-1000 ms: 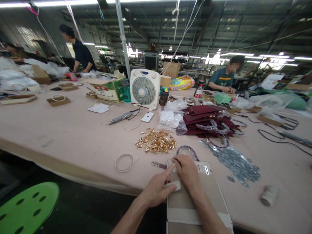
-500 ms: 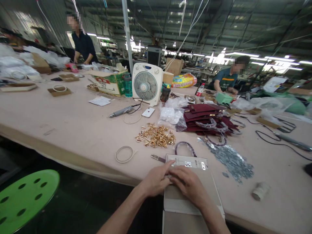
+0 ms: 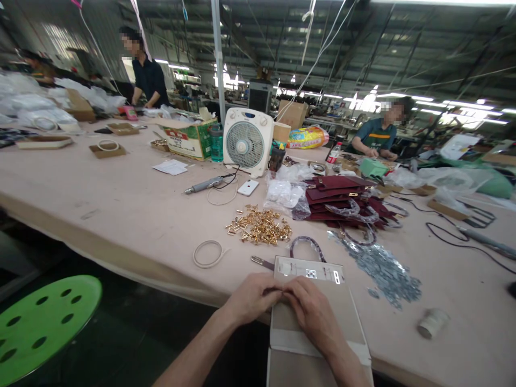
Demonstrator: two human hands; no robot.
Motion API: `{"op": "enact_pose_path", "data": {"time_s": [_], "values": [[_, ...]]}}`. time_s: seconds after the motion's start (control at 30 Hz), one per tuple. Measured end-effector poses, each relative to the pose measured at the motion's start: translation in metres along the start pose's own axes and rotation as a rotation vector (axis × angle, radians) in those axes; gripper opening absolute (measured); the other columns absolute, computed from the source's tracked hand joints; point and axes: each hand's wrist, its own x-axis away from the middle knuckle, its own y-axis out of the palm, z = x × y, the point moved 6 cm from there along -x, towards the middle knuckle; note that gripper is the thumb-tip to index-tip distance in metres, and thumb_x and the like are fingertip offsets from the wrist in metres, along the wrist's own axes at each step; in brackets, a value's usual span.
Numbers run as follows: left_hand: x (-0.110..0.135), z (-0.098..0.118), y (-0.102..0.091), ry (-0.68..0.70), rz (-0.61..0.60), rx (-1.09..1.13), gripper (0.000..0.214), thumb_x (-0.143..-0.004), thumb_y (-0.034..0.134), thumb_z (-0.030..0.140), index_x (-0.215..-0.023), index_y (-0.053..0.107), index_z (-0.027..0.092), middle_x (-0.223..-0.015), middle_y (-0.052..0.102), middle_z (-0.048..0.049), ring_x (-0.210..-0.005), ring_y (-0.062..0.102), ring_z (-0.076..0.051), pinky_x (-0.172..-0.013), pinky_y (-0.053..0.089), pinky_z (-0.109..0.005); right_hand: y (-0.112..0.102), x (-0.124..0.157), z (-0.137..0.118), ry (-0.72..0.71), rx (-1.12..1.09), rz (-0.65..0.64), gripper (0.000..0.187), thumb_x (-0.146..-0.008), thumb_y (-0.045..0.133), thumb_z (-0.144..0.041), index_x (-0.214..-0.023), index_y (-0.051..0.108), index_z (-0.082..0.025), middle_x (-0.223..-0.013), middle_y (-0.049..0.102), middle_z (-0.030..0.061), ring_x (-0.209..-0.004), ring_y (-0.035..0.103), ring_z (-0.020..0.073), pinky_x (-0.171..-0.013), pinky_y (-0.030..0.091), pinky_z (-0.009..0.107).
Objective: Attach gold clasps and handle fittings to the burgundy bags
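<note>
My left hand (image 3: pixel 255 296) and my right hand (image 3: pixel 308 302) meet over the left edge of a flat beige bag panel (image 3: pixel 338 312), fingertips pinched together. Whatever lies between the fingertips is too small to make out. Metal fittings (image 3: pixel 310 273) sit in a row along the panel's far end. Beyond that end curves a dark handle in clear wrap (image 3: pixel 306 239), and a dark strap with a metal end (image 3: pixel 262 262) sticks out to the left. Past my hands lies a heap of gold-coloured metal pieces (image 3: pixel 264 227); flat silvery metal pieces (image 3: pixel 382 271) spread to the right.
Dark red bag pieces (image 3: pixel 338 196) are stacked behind, beside a clear plastic bag (image 3: pixel 284 193). A white fan (image 3: pixel 246 141), a phone (image 3: pixel 248 187), a pen-like power tool (image 3: pixel 205 185) and a tape ring (image 3: pixel 207 253) are on the table. Two co-workers stand across it; a green stool (image 3: pixel 48 328) is lower left.
My left index finger, stretched over the panel before, has drawn back and bent in to meet the right fingertips. The view has shifted slightly.
</note>
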Motion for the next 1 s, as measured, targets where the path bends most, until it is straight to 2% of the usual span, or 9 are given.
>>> {"op": "enact_pose_path", "data": {"time_s": [0.17, 0.37, 0.5, 0.67, 0.73, 0.9, 1.0], "values": [[0.0, -0.005, 0.0, -0.019, 0.001, 0.019, 0.024, -0.097, 0.059, 0.027, -0.1, 0.081, 0.019, -0.089, 0.076, -0.0028, -0.084, 0.065, -0.017, -0.077, 0.043, -0.025, 0.01, 0.003, 0.005, -0.025, 0.012, 0.035, 0.014, -0.105, 0.049, -0.019, -0.1, 0.06, -0.024, -0.097, 0.065, 0.0066, -0.092, 0.061, 0.0242, -0.081, 0.052, 0.038], [-0.005, -0.019, 0.003, -0.119, 0.011, 0.102, 0.024, -0.089, 0.061, 0.029, -0.086, 0.08, 0.015, -0.076, 0.071, -0.0004, -0.073, 0.059, -0.015, -0.069, 0.04, -0.023, 0.02, 0.011, 0.009, -0.084, 0.014, 0.118, 0.016, -0.103, 0.049, -0.014, -0.106, 0.06, -0.025, -0.103, 0.066, 0.0079, -0.1, 0.062, 0.0254, -0.089, 0.054, 0.042], [-0.009, -0.027, 0.003, -0.196, 0.002, 0.145, 0.025, -0.084, 0.061, 0.03, -0.076, 0.077, 0.014, -0.068, 0.065, 0.001, -0.069, 0.055, -0.015, -0.063, 0.038, -0.023, 0.017, 0.015, 0.006, -0.136, 0.022, 0.161, 0.019, -0.102, 0.048, -0.011, -0.106, 0.061, -0.025, -0.104, 0.066, 0.0076, -0.101, 0.063, 0.0245, -0.091, 0.054, 0.041], [-0.011, -0.034, 0.003, -0.227, -0.034, 0.201, 0.025, -0.083, 0.063, 0.033, -0.082, 0.079, 0.014, -0.078, 0.072, -0.0004, -0.076, 0.06, -0.017, -0.069, 0.043, -0.023, 0.005, 0.022, 0.001, -0.222, 0.047, 0.222, 0.02, -0.102, 0.051, -0.011, -0.108, 0.063, -0.025, -0.104, 0.069, 0.007, -0.105, 0.065, 0.0236, -0.094, 0.054, 0.039], [-0.011, -0.036, 0.003, -0.223, -0.042, 0.21, 0.024, -0.083, 0.063, 0.032, -0.084, 0.079, 0.014, -0.08, 0.073, -0.0005, -0.077, 0.061, -0.016, -0.071, 0.043, -0.023, 0.002, 0.029, -0.001, -0.241, 0.033, 0.203, 0.019, -0.102, 0.051, -0.011, -0.107, 0.064, -0.025, -0.103, 0.07, 0.0067, -0.106, 0.066, 0.0232, -0.096, 0.053, 0.038], [-0.012, -0.034, 0.0, -0.247, -0.068, 0.213, 0.024, -0.083, 0.064, 0.034, -0.085, 0.079, 0.015, -0.082, 0.073, -0.0009, -0.079, 0.061, -0.017, -0.072, 0.044, -0.023, -0.007, 0.059, -0.007, -0.28, -0.103, 0.046, 0.014, -0.104, 0.051, -0.018, -0.107, 0.063, -0.025, -0.099, 0.07, 0.0066, -0.104, 0.068, 0.0226, -0.093, 0.056, 0.035], [-0.012, -0.026, -0.002, -0.231, -0.089, 0.209, 0.024, -0.083, 0.063, 0.035, -0.084, 0.077, 0.015, -0.081, 0.071, -0.0009, -0.078, 0.06, -0.017, -0.072, 0.044, -0.023, -0.025, 0.067, 0.004, -0.176, -0.151, 0.046, 0.012, -0.104, 0.053, -0.02, -0.103, 0.062, -0.028, -0.1, 0.069, 0.0066, -0.11, 0.067, 0.0236, -0.094, 0.057, 0.034]]}}
